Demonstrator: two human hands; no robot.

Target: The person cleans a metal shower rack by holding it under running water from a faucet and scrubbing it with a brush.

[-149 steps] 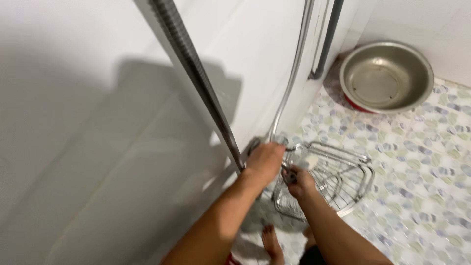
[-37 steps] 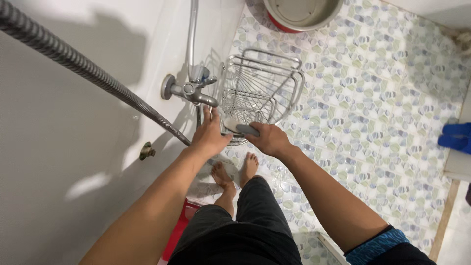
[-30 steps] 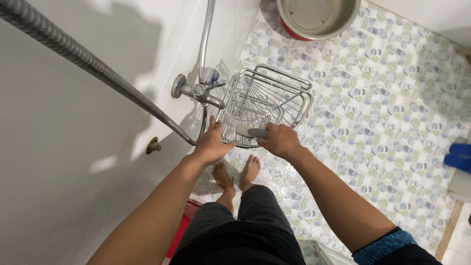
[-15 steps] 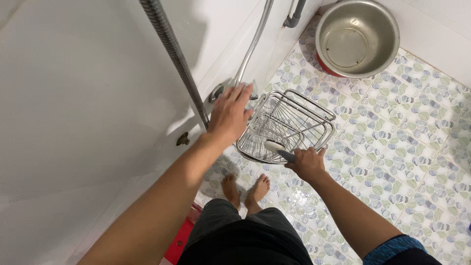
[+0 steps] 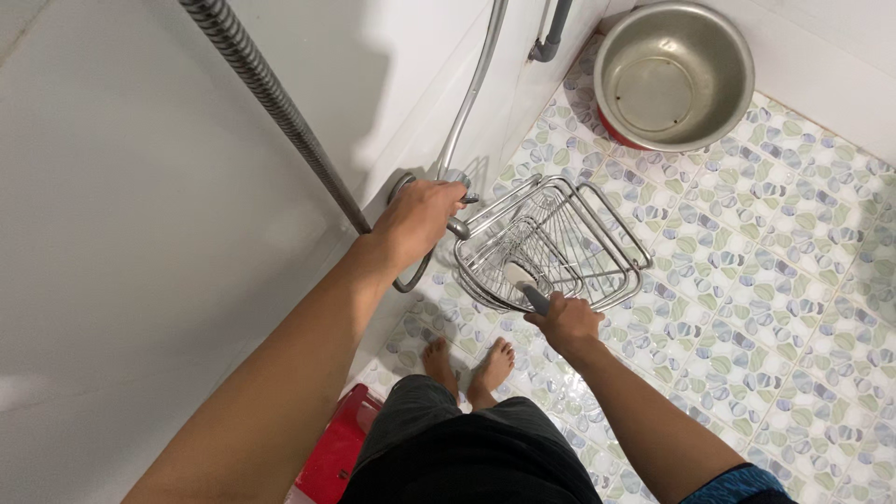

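Since a moment ago our left hand (image 5: 417, 220) has dropped from above the wall tap and now closes over the chrome wall tap (image 5: 455, 201), fingers wrapped around it. Our right hand (image 5: 566, 322) grips the grey handle of a small white-headed scrubbing brush (image 5: 525, 285), whose head rests inside the silver wire corner basket (image 5: 560, 245) just beyond our knuckles. Well apart, a round steel basin (image 5: 674, 75) sits on the pebble-patterned floor tiles (image 5: 765, 280).
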